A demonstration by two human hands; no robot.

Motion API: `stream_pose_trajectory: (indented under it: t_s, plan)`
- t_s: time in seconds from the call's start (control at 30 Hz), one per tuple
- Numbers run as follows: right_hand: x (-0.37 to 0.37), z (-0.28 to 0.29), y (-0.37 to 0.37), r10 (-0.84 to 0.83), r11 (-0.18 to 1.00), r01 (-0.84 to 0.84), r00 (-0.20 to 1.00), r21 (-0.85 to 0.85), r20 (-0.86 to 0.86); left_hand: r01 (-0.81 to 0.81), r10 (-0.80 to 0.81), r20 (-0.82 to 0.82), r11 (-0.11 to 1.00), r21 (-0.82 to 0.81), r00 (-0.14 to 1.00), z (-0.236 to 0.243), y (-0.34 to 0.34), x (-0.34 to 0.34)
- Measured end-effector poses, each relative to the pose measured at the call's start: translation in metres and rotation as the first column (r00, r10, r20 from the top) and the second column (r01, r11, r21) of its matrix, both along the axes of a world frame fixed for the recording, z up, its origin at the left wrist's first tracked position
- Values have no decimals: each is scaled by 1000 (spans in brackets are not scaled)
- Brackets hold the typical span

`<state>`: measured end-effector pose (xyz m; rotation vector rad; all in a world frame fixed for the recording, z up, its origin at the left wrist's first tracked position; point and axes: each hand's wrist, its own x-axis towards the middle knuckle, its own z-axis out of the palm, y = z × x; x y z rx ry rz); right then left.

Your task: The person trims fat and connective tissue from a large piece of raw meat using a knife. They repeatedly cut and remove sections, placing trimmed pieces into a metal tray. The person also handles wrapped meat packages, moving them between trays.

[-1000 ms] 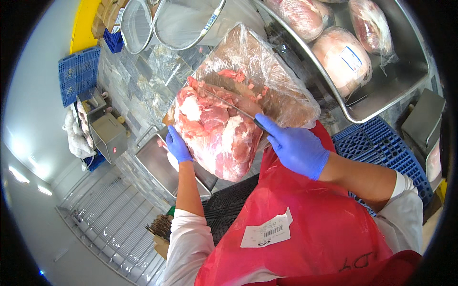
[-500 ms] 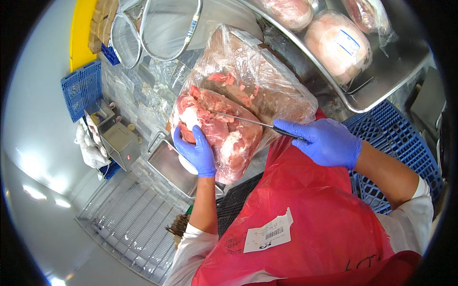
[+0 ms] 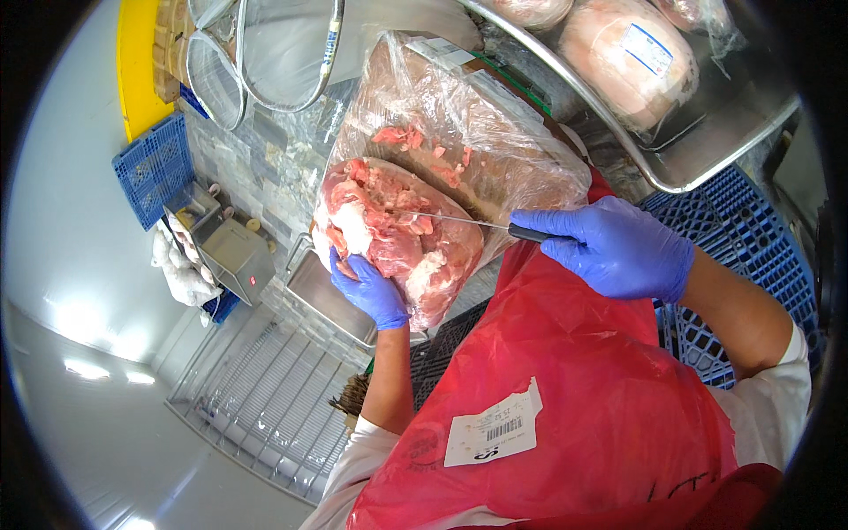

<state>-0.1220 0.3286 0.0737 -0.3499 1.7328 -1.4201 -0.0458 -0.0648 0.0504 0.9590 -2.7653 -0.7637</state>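
Note:
A large piece of raw meat (image 3: pixel 389 230), red with white fat, lies on a plastic-wrapped board (image 3: pixel 521 146) in front of me. My left hand (image 3: pixel 373 291), in a blue glove, grips the meat's near left edge, its fingers bent against the side. My right hand (image 3: pixel 614 250), also gloved in blue, is closed around the black handle of a knife (image 3: pixel 530 233). The thin blade points left across the top of the meat, its tip at the cut red flesh. Small meat scraps (image 3: pixel 397 137) are scattered on the plastic beyond the piece.
At the upper right, a steel tray (image 3: pixel 680 177) contains wrapped meat pieces (image 3: pixel 627 66). Blue plastic pallets (image 3: pixel 733 238) stand below it. Beside my left forearm is a lower metal tub (image 3: pixel 331 300); a wire rack (image 3: pixel 265 397) stands farther left. White-rimmed hoops (image 3: pixel 331 53) rise at the back.
The view has shifted slightly. My left hand has slid a little down the meat's edge, its thumb and fingers closer together. My right hand has drawn slightly right with the knife.

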Motion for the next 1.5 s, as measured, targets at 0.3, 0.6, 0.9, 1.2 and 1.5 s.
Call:
stream_pose_trajectory:
  t_s: [0.3,0.6,0.9,1.2,1.5]
  plan:
    - [-41,16,9,108,994,-110,990,10,93,49,-48,-74,999,6,996,-1,10,0]
    - [-53,8,-8,64,988,-43,988,-147,142,-58,58,-29,998,-15,998,-2,9,12]
    - [-96,43,-10,227,974,-224,944,-39,241,56,-62,-59,994,-98,996,-9,-12,23]
    - [-149,70,-34,416,890,-451,867,74,274,195,-197,-56,980,-39,979,-1,-27,19]
    - [-184,129,-114,490,706,-579,815,407,310,268,-277,-37,950,-157,960,-1,-33,18]
